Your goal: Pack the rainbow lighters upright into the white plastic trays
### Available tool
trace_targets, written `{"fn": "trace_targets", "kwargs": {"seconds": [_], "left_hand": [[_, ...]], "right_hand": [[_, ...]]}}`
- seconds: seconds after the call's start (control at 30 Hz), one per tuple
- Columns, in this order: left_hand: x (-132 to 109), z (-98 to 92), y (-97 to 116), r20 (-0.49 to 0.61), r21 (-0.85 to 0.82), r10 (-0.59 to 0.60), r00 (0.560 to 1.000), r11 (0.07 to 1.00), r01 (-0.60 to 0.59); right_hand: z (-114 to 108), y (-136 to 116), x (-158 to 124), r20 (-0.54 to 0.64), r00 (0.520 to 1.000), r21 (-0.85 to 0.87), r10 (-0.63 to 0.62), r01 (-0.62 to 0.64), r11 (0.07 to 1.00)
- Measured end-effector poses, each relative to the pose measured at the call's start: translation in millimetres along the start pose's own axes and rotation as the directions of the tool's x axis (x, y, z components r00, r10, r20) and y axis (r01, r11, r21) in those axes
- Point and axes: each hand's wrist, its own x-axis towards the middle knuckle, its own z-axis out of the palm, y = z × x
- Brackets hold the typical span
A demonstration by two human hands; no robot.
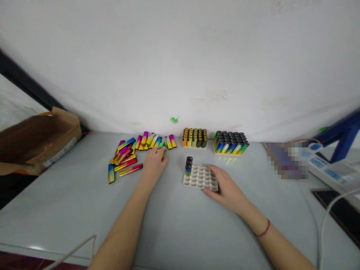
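My left hand (pixel 154 162) is closed at the near edge of a loose pile of shiny lighters. Its fingers are around a green and gold lighter (pixel 162 144), mostly hidden by them. My right hand (pixel 225 187) grips the right edge of a white tray (pixel 201 178) with rows of holes, thumb at the near side and fingers at the far side. A few dark-topped lighters (pixel 188 170) stand upright in the tray's left column; its other holes show bare.
Pink, gold, red and blue lighters (pixel 128 163) lie scattered at left. Against the wall stand a filled tray of gold-topped lighters (pixel 194 138) and another of black-topped ones (pixel 230 142). A cardboard box (pixel 63 129) is far left; a power strip (pixel 334 172) and dark phone-like slab (pixel 337 210) are right.
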Motion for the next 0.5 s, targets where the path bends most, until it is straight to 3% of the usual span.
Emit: {"fn": "trace_targets", "kwargs": {"seconds": [0.13, 0.23, 0.37, 0.5], "left_hand": [[-4.7, -16.6, 15.2, 0.204, 0.052, -0.062, 0.977, 0.997, 0.052], [-7.3, -24.6, 24.4, 0.291, 0.095, -0.089, 0.953, 0.993, 0.064], [-9.0, -23.5, 29.7, 0.327, 0.126, -0.080, 0.942, 0.991, 0.040], [-10.3, -12.9, 28.0, 0.287, 0.105, -0.029, 0.957, 0.994, -0.002]], "right_hand": [[-0.5, -0.6, -0.3, 0.001, 1.000, 0.002, 0.002, -0.002, 1.000], [-1.5, -1.1, -0.5, 0.013, 1.000, -0.002, 0.005, -0.005, 1.000], [-2.3, -1.5, -0.2, 0.025, 1.000, -0.002, 0.004, -0.003, 1.000], [-1.5, -1.0, -0.2, 0.018, 1.000, -0.002, 0.002, -0.002, 1.000]]}}
